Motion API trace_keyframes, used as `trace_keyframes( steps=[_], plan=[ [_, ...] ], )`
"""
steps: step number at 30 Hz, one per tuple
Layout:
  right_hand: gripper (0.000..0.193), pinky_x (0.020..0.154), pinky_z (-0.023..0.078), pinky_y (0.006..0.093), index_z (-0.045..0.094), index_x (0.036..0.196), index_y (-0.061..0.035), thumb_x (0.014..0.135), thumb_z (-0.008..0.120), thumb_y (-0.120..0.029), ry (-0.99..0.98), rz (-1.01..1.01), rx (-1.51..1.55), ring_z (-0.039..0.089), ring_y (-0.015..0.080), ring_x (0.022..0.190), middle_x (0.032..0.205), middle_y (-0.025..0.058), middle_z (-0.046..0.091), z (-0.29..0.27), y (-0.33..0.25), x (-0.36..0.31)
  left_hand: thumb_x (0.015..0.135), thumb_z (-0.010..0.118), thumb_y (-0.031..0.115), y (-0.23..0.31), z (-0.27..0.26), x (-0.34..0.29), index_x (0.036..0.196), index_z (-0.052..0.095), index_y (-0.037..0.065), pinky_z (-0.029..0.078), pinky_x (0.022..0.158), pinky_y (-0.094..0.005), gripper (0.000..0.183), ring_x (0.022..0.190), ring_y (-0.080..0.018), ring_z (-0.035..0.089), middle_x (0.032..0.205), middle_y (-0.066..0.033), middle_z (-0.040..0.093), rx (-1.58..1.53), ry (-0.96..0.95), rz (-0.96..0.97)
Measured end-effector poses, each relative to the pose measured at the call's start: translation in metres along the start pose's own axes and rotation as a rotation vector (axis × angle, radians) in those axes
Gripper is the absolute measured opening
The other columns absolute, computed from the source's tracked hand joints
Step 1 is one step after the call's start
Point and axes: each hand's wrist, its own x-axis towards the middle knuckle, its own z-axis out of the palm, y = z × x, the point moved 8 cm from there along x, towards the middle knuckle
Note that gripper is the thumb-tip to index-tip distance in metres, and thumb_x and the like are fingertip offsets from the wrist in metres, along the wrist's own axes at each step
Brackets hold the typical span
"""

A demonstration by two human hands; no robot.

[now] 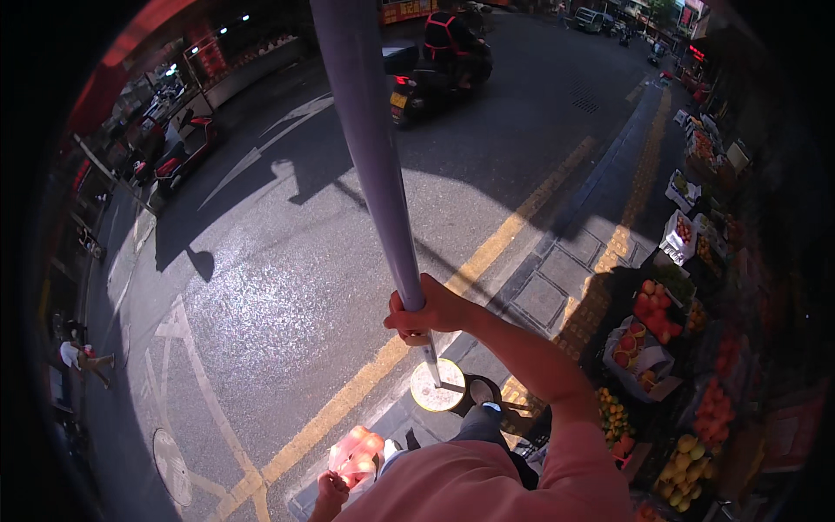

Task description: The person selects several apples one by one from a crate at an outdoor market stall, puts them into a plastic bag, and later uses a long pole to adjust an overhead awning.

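A tall grey pole (376,148) rises past me from a round pale base (438,385) on the pavement. My right hand (428,310) is closed round its lower part, the arm stretched out in front of me. Low at the left, my left hand (330,489) grips a thin, see-through plastic bag (356,454) by its top. Round reddish-orange fruit shows through the bag; the exact kind is hard to tell. The bag hangs beside my leg, above the kerb.
Crates of fruit line the right side, with yellow fruit (685,470) and a white box (640,358) of red fruit nearest. A yellow line (348,409) edges the road. A rider on a scooter (439,74) is on the road ahead; a red scooter (184,150) stands far left.
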Motion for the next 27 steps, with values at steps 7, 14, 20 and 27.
trace_keyframes(
  steps=[7, 14, 20, 27],
  plan=[
    [0.029, 0.049, 0.042, 0.0264, 0.052, 0.058, -0.004, 0.083, 0.065, -0.012, -0.423, -0.109, -0.023, 0.052, 0.007, 0.047, 0.049, 0.0013, 0.054, 0.008, -0.007, 0.002, 0.079, 0.058, 0.012, -0.111, 0.033, -0.049, 0.091, 0.051, 0.007, 0.037, 0.049, -0.0283, 0.014, 0.041, -0.0143, 0.034, 0.05, 0.0004, 0.036, 0.092, 0.089, 0.592],
    [0.028, 0.049, 0.042, 0.0287, 0.053, 0.059, -0.0057, 0.084, 0.063, -0.014, -0.453, -0.195, 0.002, 0.052, 0.0091, 0.046, 0.048, 0.0012, 0.054, -0.006, -0.012, 0.003, 0.075, 0.058, 0.021, -0.135, 0.394, -0.107, 0.094, 0.054, 0.003, 0.043, 0.056, -0.0287, 0.026, 0.056, -0.0135, 0.048, 0.065, -0.0041, 0.05, 0.786, 0.026, 0.635],
    [0.025, 0.047, 0.043, 0.0302, 0.052, 0.064, -0.0049, 0.085, 0.061, -0.015, -0.503, -0.192, 0.048, 0.053, 0.0122, 0.043, 0.047, 0.0019, 0.053, -0.023, -0.018, 0.001, 0.074, 0.054, 0.026, -0.187, 0.578, -0.161, 0.092, 0.052, 0.004, 0.043, 0.058, -0.0272, 0.029, 0.063, -0.0122, 0.052, 0.073, -0.0052, 0.054, 1.065, -0.227, 0.796],
    [0.022, 0.06, 0.046, 0.0362, 0.054, 0.065, -0.0048, 0.078, 0.067, -0.016, -0.742, -0.218, 0.114, 0.06, 0.0223, 0.051, 0.051, 0.0066, 0.058, -0.004, -0.005, 0.021, 0.07, 0.051, 0.02, -0.201, 0.583, -0.1, 0.072, 0.037, 0.011, 0.033, 0.049, -0.0265, 0.017, 0.052, -0.0127, 0.035, 0.061, -0.0008, 0.036, 0.047, 0.224, 0.542]
  ],
)
